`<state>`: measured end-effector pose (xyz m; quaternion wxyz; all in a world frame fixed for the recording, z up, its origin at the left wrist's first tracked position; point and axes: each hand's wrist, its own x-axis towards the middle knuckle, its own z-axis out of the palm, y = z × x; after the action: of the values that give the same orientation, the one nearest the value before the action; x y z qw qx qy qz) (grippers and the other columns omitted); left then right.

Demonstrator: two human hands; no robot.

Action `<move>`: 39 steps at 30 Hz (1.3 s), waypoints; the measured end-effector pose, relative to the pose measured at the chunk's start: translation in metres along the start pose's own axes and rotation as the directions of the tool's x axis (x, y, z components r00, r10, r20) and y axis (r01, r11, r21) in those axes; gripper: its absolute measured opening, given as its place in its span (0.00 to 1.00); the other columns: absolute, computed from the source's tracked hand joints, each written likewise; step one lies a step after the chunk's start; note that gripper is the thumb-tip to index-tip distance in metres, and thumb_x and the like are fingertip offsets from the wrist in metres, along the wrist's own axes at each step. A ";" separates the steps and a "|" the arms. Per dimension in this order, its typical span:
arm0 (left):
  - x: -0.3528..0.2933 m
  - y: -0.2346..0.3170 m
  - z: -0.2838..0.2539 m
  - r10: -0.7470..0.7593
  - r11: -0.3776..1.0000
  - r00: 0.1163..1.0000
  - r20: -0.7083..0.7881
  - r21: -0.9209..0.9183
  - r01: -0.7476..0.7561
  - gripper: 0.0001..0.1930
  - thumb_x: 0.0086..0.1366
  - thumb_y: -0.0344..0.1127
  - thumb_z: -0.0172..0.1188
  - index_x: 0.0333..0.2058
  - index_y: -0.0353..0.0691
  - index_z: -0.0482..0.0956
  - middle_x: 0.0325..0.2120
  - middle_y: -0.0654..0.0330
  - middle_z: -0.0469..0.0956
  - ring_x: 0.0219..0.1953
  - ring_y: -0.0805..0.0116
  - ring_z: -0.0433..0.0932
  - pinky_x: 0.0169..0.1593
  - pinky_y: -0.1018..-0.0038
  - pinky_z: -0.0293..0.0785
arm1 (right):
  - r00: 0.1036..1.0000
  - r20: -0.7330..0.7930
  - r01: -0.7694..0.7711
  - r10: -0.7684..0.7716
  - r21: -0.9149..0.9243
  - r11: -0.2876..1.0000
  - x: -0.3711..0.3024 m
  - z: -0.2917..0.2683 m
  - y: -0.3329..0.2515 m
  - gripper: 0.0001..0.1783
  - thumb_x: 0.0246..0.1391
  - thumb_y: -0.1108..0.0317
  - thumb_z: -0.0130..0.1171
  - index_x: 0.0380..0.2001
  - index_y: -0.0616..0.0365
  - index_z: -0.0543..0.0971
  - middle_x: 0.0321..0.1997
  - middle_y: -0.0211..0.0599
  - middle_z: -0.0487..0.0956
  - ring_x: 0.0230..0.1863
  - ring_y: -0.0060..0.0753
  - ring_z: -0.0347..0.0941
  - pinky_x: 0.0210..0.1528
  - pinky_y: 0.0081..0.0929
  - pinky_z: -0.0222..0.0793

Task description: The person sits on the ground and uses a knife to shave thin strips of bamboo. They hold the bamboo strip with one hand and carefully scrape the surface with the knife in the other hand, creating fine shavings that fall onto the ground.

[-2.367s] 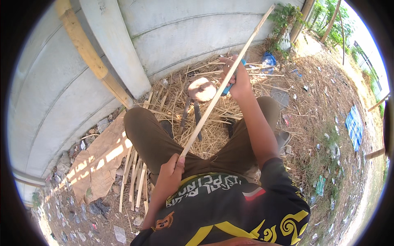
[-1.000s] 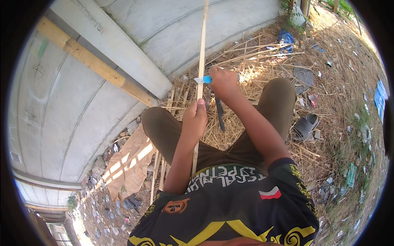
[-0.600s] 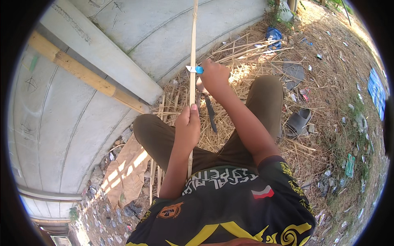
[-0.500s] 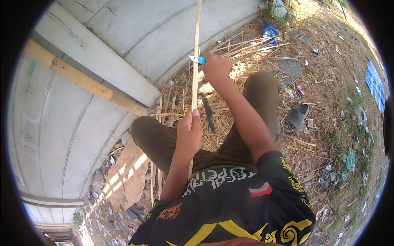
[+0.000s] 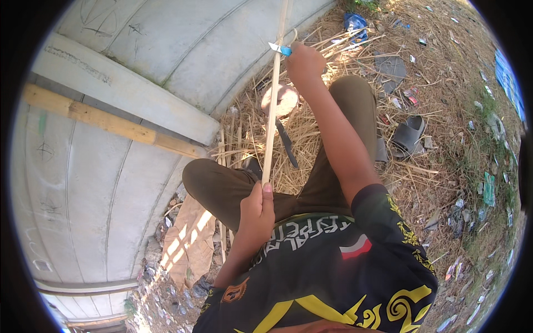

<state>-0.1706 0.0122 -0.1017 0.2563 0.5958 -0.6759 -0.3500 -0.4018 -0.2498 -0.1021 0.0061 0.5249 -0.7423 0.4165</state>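
Note:
A long, pale bamboo strip [image 5: 272, 119] stretches away from my lap toward the grey wall. Its near end is gripped by my left hand [image 5: 257, 206], thumb laid along the top. Farther out, my right hand [image 5: 307, 64] is closed around a utility knife [image 5: 283, 50] with a blue handle, its blade lying across the strip. A thin curled shaving [image 5: 295, 36] stands beside the blade. Beneath the strip, between my legs, a dark-bladed machete [image 5: 287, 145] rests on the shavings, close to a round, pale block [image 5: 281, 100].
The wall of concrete panels [image 5: 194, 50] rises at the left, with a bamboo pole [image 5: 111, 123] along it. Loose bamboo shavings [image 5: 311, 139] cover the ground. Grey sandals [image 5: 410, 135] lie right of my knee, a flattened brown cardboard [image 5: 189, 250] at my left, and a blue plastic bag [image 5: 356, 26] beyond.
My right hand and the knife have moved farther out along the strip, while my left hand has come closer to my body. A curled shaving now shows by the blade.

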 end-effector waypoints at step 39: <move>-0.021 -0.039 -0.027 -0.237 0.773 0.948 0.213 -0.550 0.317 0.18 0.79 0.48 0.43 0.29 0.44 0.63 0.16 0.72 0.55 0.14 0.84 0.52 0.17 0.82 0.48 | 0.967 0.164 0.162 -0.197 0.205 0.965 -0.027 0.001 -0.027 0.09 0.53 0.62 0.60 0.30 0.57 0.82 0.24 0.45 0.81 0.30 0.48 0.82 0.34 0.41 0.77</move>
<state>-0.1217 0.0266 -0.1137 0.3250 0.5585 -0.4577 -0.6107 -0.3680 -0.2324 -0.0979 -0.0747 0.6245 -0.6457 0.4331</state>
